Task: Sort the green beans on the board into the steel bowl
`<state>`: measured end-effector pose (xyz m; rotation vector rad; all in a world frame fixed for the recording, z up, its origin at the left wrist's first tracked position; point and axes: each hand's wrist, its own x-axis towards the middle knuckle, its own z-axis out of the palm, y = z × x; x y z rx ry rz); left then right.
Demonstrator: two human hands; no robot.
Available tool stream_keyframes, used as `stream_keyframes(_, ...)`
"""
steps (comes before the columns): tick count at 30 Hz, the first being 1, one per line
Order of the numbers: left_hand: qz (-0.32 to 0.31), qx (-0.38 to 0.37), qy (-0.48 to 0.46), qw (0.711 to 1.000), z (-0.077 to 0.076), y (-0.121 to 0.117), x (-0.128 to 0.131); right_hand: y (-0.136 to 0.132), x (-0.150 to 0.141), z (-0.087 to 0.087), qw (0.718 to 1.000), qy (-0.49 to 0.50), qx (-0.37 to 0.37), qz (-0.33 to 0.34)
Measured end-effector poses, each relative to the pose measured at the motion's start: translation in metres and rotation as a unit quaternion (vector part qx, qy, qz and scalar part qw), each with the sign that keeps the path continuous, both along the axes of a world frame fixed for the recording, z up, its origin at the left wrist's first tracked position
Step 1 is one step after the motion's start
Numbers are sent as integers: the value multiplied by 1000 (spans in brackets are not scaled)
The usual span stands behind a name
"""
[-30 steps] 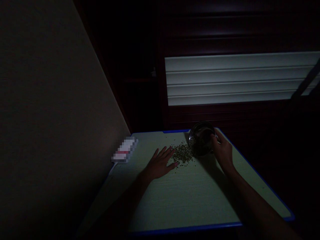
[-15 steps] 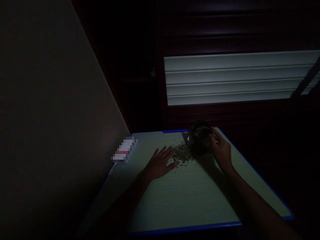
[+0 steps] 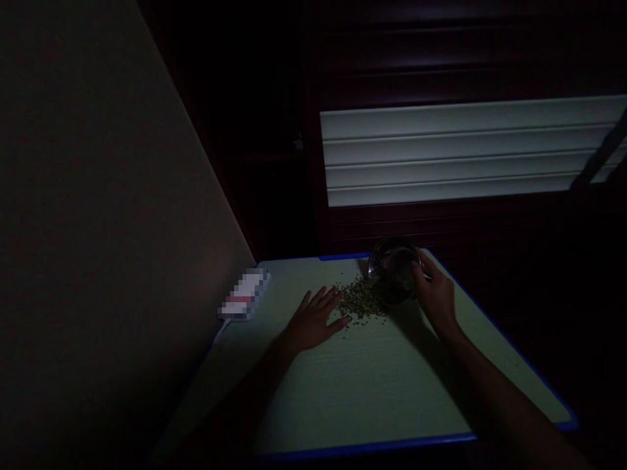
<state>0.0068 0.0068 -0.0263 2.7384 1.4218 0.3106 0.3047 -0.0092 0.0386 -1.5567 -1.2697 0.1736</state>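
Small dark green grains [image 3: 360, 300], too small to name, lie scattered on the pale tabletop [image 3: 343, 385]. Palm down beside this patch, my left hand [image 3: 313, 321] has its fingers spread, the tips at the edge of the grains. My right hand [image 3: 435, 297] grips a shiny metal bowl [image 3: 385, 245] by its right side. The bowl is tipped over, its mouth facing left and towards me, low over the grains. More grains show at its lower rim. My right fingers are partly hidden behind the bowl.
A white power strip-like object [image 3: 245, 294], blurred out by pixels, lies at the table's left edge with a white cable [image 3: 222, 331]. A wall [image 3: 122, 196] rises on the left. Behind stands a dark wooden cabinet with a white slatted panel [image 3: 441, 153]. The light is dim.
The bowl has turned slightly in my right hand, and more grains show at its mouth and on the table beneath. My left hand has stayed almost still.
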Motion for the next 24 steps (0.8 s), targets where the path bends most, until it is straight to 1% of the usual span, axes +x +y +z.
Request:
stream_keyframes(6,2,-3,-1,1000,-1,0,0,0,-1,0,1000,-3,1,15)
stream_keyframes(11,-2,-1,-4,1000,0,0,0,-2,0,1,1000,3,5,11)
stream_keyframes(15,1,-3,-5,1000,1,0,1,-2,-1,1,999,-6,7,33)
stream_keyframes(21,1,-1,-8,1000,1,-1,1,-1,0,-1,1000,-19,7,14)
stream_keyframes(24,2,-2,-5,1000,1,-1,1,-2,-1,-2,999,-17,6,33)
